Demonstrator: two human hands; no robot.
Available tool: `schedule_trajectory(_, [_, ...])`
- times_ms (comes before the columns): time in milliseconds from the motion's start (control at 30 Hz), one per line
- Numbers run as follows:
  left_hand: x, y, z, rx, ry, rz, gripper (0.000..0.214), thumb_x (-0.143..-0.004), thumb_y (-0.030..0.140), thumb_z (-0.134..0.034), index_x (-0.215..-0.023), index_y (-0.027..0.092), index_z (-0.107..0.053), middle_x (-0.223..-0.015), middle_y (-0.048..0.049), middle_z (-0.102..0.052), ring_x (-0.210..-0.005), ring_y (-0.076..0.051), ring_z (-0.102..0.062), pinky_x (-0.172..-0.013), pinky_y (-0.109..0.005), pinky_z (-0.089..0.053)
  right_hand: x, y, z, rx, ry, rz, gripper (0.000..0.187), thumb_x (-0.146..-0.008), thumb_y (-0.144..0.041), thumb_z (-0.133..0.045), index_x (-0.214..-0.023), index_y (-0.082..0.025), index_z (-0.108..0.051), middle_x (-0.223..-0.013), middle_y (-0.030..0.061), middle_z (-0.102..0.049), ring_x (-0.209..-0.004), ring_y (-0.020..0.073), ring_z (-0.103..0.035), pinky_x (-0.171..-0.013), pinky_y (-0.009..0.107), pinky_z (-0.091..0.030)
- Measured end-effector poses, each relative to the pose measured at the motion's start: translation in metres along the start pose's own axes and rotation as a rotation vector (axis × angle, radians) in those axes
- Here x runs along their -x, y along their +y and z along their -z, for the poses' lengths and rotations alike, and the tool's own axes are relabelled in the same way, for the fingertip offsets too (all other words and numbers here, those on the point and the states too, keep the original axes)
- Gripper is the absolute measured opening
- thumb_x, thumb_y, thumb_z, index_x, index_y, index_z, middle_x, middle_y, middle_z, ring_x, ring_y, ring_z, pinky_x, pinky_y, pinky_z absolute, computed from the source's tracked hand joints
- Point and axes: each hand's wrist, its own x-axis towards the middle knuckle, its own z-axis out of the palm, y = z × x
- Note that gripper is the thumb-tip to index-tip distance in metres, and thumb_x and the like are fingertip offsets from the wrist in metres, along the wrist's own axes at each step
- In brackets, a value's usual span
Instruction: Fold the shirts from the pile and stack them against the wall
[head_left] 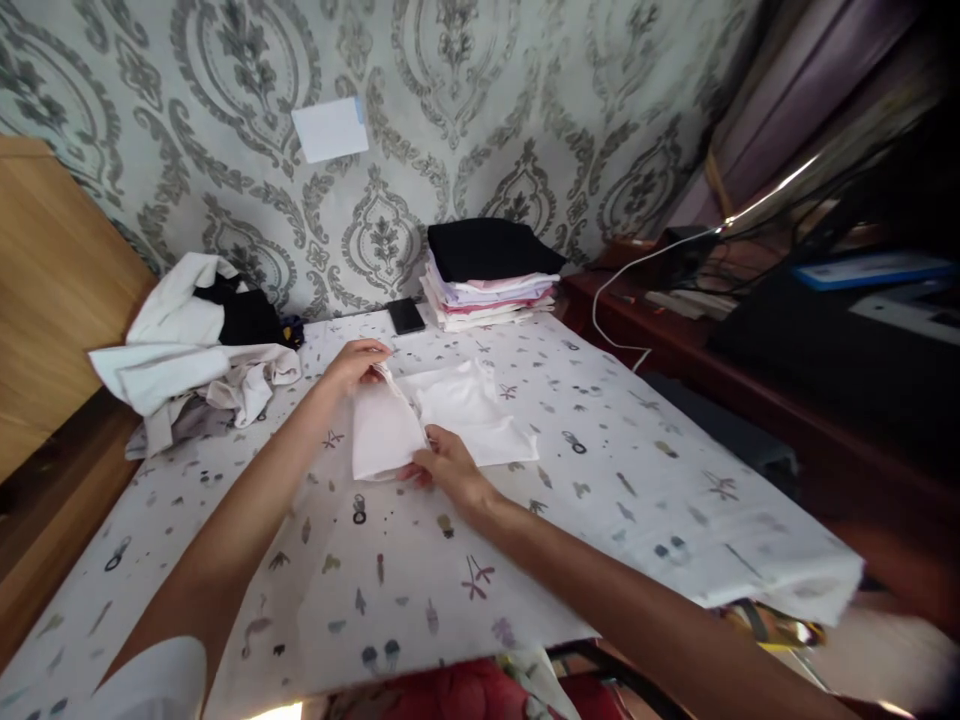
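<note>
A white garment (457,415) lies flat in the middle of the patterned table cover (615,480), its left part folded over. My left hand (358,362) pinches the far edge of that folded part. My right hand (444,462) grips its near edge, fingers closed on the cloth. Both arms reach in from the bottom of the view.
A stack of folded clothes (487,275) topped by a black piece sits at the back by the wall, with a black phone (406,315) beside it. A heap of unfolded white and black clothes (199,345) lies at the left. A dark wooden shelf (720,350) with cables runs along the right.
</note>
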Motion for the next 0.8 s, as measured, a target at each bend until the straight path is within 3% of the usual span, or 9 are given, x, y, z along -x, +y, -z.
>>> schedule_trajectory(167, [-0.011,-0.011,-0.026,-0.066,-0.047,0.074,0.021,-0.069,0.025,-0.077,-0.079,0.014,-0.062,-0.057,0.0013,-0.060,-0.048,-0.010,-0.058,-0.048,-0.019,-0.047,0.007,-0.008,0.009,-0.118,-0.029,-0.097,0.016,-0.074,-0.008,-0.056,-0.086,-0.019,-0.052,-0.067,-0.0009,-0.067,-0.059,0.0155,-0.071,-0.049,0.021,-0.051])
schedule_trajectory(367, [-0.011,-0.019,-0.025,-0.152,-0.105,0.115,0.023,-0.074,0.031,-0.075,-0.079,0.014,-0.061,-0.060,-0.0005,-0.061,-0.054,-0.011,-0.062,-0.050,-0.019,-0.048,0.005,-0.013,0.011,-0.197,-0.041,-0.190,0.015,-0.089,-0.021,-0.060,-0.081,-0.018,-0.048,-0.062,-0.0011,-0.059,-0.056,0.0174,-0.071,-0.047,0.023,-0.056])
schedule_trajectory(467, [-0.010,-0.021,-0.020,-0.191,-0.147,0.099,0.020,-0.071,0.025,-0.076,-0.080,0.014,-0.063,-0.067,-0.0016,-0.064,-0.058,-0.011,-0.062,-0.048,-0.017,-0.044,0.002,-0.010,0.011,-0.152,-0.060,-0.180,0.011,-0.090,-0.016,-0.058,-0.081,-0.016,-0.051,-0.061,0.0009,-0.062,-0.054,0.0157,-0.070,-0.048,0.021,-0.056])
schedule_trajectory(667, [-0.008,-0.023,-0.007,-0.289,-0.251,0.007,0.027,-0.060,0.010,-0.069,-0.086,0.016,-0.070,-0.067,0.0019,-0.062,-0.055,-0.009,-0.052,-0.046,-0.018,-0.033,0.000,-0.008,0.008,-0.091,-0.069,-0.149,0.008,-0.086,-0.010,-0.056,-0.082,-0.016,-0.052,-0.054,-0.0021,-0.060,-0.050,0.0151,-0.068,-0.045,0.019,-0.053])
schedule_trajectory(800, [-0.015,-0.025,0.005,-0.515,-0.378,-0.236,0.028,-0.060,0.016,-0.064,-0.087,0.016,-0.071,-0.077,-0.0002,-0.066,-0.068,-0.014,-0.057,-0.058,-0.023,-0.041,-0.001,-0.007,0.005,-0.076,-0.089,-0.119,0.010,-0.085,-0.010,-0.054,-0.080,-0.018,-0.049,-0.052,-0.0046,-0.057,-0.049,0.0144,-0.068,-0.044,0.018,-0.052])
